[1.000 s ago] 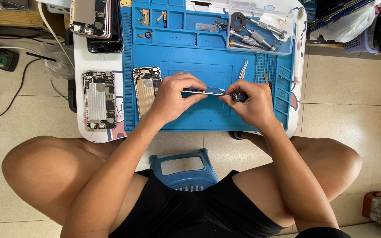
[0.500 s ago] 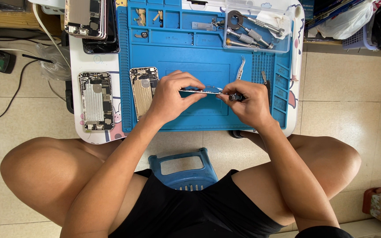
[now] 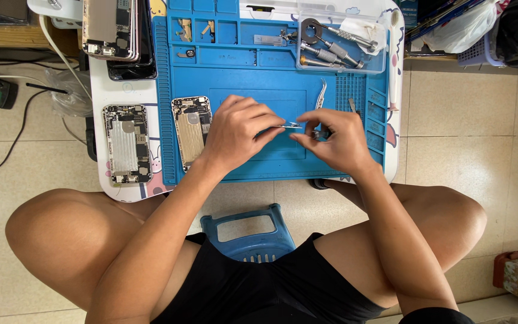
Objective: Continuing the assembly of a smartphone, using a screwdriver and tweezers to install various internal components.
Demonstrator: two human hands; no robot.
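My left hand (image 3: pixel 238 132) hovers over the blue repair mat (image 3: pixel 271 60), its fingertips pinching a small silvery metal part (image 3: pixel 292 125). My right hand (image 3: pixel 340 141) is just to its right, fingers curled round a dark-handled thin tool (image 3: pixel 322 133) that is mostly hidden in the grip. The fingertips of both hands nearly meet at the part. An opened phone body (image 3: pixel 192 129) lies on the mat just left of my left hand.
A second opened phone (image 3: pixel 124 143) lies on the white table. Stacked phones (image 3: pixel 112 27) sit at the far left. A clear tray of screwdrivers (image 3: pixel 340 42) and tweezers (image 3: pixel 321 95) are beyond my hands. A blue stool (image 3: pixel 250 231) stands between my knees.
My hands have come closer together. The long thin shaft that spanned between them is now mostly covered, with only a short silvery piece showing.
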